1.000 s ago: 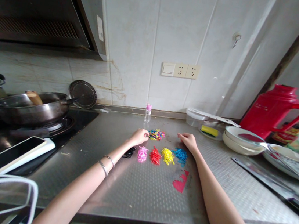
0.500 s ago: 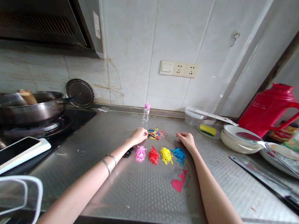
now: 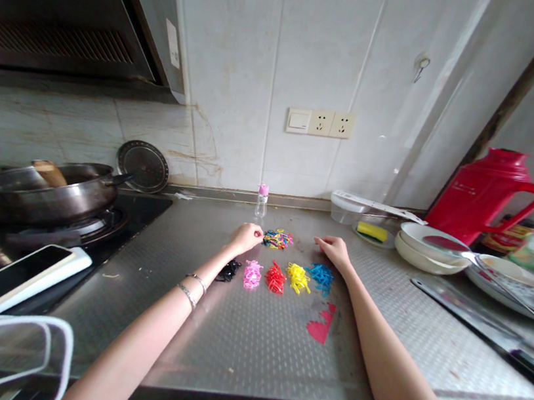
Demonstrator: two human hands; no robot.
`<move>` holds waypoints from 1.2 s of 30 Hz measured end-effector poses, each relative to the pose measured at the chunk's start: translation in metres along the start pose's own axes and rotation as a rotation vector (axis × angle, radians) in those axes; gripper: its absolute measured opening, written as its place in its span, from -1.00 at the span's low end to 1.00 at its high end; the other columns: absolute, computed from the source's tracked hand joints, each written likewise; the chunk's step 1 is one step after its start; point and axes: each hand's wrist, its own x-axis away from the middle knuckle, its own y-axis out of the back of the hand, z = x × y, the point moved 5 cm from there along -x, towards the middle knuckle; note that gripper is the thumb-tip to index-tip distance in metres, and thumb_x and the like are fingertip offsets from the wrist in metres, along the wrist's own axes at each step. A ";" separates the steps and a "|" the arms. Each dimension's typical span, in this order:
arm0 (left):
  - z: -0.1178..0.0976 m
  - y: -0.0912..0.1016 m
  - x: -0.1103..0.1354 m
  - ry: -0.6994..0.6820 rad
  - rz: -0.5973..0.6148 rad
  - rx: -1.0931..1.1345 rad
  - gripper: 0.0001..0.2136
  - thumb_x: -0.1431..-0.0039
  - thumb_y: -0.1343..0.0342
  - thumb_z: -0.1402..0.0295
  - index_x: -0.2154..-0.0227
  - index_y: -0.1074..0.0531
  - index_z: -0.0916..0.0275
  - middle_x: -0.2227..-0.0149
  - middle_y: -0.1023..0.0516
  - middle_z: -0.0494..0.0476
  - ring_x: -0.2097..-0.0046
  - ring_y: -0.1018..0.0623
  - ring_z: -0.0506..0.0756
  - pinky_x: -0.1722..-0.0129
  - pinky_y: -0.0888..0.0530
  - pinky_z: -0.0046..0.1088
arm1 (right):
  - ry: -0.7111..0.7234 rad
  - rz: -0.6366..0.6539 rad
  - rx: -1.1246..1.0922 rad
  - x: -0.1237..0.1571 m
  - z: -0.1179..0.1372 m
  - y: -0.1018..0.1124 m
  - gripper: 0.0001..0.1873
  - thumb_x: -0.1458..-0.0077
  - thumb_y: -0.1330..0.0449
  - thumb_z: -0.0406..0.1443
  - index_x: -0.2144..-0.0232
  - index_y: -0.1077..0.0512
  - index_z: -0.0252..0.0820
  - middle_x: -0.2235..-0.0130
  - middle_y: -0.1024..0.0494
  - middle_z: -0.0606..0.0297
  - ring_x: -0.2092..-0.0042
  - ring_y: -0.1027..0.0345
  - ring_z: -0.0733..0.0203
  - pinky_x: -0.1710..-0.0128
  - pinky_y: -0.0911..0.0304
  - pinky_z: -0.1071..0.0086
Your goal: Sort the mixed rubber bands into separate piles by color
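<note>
On the steel counter (image 3: 251, 343) lies a mixed pile of small coloured bands (image 3: 278, 239). In front of it sit sorted piles: black (image 3: 228, 270), pink (image 3: 252, 275), red (image 3: 276, 277), yellow (image 3: 298, 278) and blue (image 3: 320, 275). My left hand (image 3: 246, 237) rests with its fingers curled at the left edge of the mixed pile; what it pinches is too small to make out. My right hand (image 3: 335, 251) lies to the right of that pile, just behind the blue one, fingers bent down on the counter.
A small clear bottle with a pink cap (image 3: 261, 200) stands behind the piles. A wok (image 3: 34, 190) sits on the stove at left, a phone (image 3: 12, 280) near it. Bowls and plates (image 3: 426, 249), a red thermos jug (image 3: 489, 195) and a sponge (image 3: 372, 231) crowd the right side.
My left hand has lifted slightly and shifted back at the edge of the mixed pile. My right hand has stayed in place. The view has drifted a little.
</note>
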 end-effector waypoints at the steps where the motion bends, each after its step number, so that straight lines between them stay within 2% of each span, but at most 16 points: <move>1: -0.003 0.000 0.000 0.000 -0.001 0.016 -0.82 0.04 -0.05 0.34 0.44 -0.52 0.27 0.41 -0.54 0.14 0.36 -0.46 0.03 0.33 -0.33 -0.51 | 0.002 0.002 0.000 0.000 0.000 0.000 -0.50 0.13 -0.02 0.01 0.53 -0.50 -0.30 0.62 -0.44 0.27 0.54 -0.23 0.28 0.51 -0.06 0.46; 5: -0.030 -0.006 0.003 -0.042 0.028 0.071 -0.82 0.05 -0.05 0.33 0.45 -0.52 0.28 0.43 -0.54 0.12 0.39 -0.46 0.03 0.36 -0.32 -0.52 | -0.002 0.009 0.002 0.000 0.000 -0.001 -0.50 0.13 -0.01 0.02 0.52 -0.50 -0.30 0.63 -0.44 0.27 0.54 -0.22 0.27 0.51 -0.06 0.46; 11: -0.078 -0.027 0.020 -0.212 0.159 0.062 -0.83 0.06 -0.04 0.37 0.49 -0.53 0.28 0.46 -0.53 0.13 0.43 -0.44 0.02 0.42 -0.29 -0.52 | 0.011 0.025 0.011 0.000 0.000 -0.003 -0.52 0.12 -0.02 0.00 0.52 -0.50 -0.29 0.63 -0.44 0.28 0.55 -0.21 0.29 0.51 -0.05 0.46; 15: -0.084 -0.039 0.028 -0.257 0.227 0.018 -0.84 0.09 -0.06 0.38 0.47 -0.54 0.26 0.46 -0.54 0.12 0.45 -0.43 0.01 0.43 -0.28 -0.52 | 0.019 0.035 0.015 0.000 0.000 -0.004 -0.53 0.12 -0.02 -0.02 0.52 -0.51 -0.29 0.64 -0.44 0.29 0.56 -0.20 0.30 0.51 -0.05 0.46; 19: -0.079 -0.038 0.025 -0.259 0.240 0.084 -0.82 0.09 -0.08 0.34 0.45 -0.54 0.27 0.45 -0.54 0.12 0.43 -0.43 0.01 0.41 -0.28 -0.53 | 0.028 0.023 0.016 -0.001 0.000 -0.004 -0.54 0.12 -0.02 -0.03 0.52 -0.51 -0.30 0.64 -0.43 0.29 0.55 -0.21 0.29 0.51 -0.06 0.46; 23: -0.059 -0.022 0.009 -0.194 0.152 0.189 -0.78 0.05 -0.05 0.28 0.46 -0.53 0.31 0.46 -0.54 0.12 0.43 -0.43 0.02 0.42 -0.28 -0.52 | 0.028 0.003 0.003 -0.001 0.005 -0.003 -0.55 0.11 -0.01 -0.05 0.52 -0.50 -0.31 0.65 -0.42 0.28 0.56 -0.20 0.29 0.51 -0.06 0.47; 28: 0.004 0.012 -0.009 0.001 -0.041 0.282 -0.76 0.05 -0.04 0.29 0.51 -0.52 0.36 0.49 -0.53 0.16 0.43 -0.44 0.02 0.42 -0.29 -0.52 | 0.073 0.067 0.044 0.001 0.021 -0.005 -0.60 0.09 0.00 -0.10 0.53 -0.49 -0.30 0.62 -0.44 0.28 0.53 -0.25 0.30 0.51 -0.07 0.49; 32: 0.061 0.034 -0.005 0.205 -0.138 0.340 -0.77 0.10 -0.06 0.30 0.56 -0.51 0.38 0.58 -0.49 0.14 0.50 -0.40 -0.01 0.49 -0.26 -0.53 | 0.145 0.136 0.174 0.008 0.046 -0.011 -0.67 0.08 -0.02 -0.16 0.45 -0.50 -0.22 0.51 -0.50 0.28 0.43 -0.31 0.28 0.46 -0.10 0.52; 36: 0.090 0.040 0.010 0.346 -0.186 0.409 -0.74 0.13 -0.08 0.25 0.53 -0.51 0.37 0.62 -0.44 0.10 0.58 -0.32 -0.06 0.58 -0.18 -0.57 | 0.298 0.189 0.343 0.020 0.083 -0.024 -0.72 0.06 -0.05 -0.22 0.30 -0.48 -0.08 0.29 -0.52 0.30 0.29 -0.34 0.26 0.37 -0.14 0.51</move>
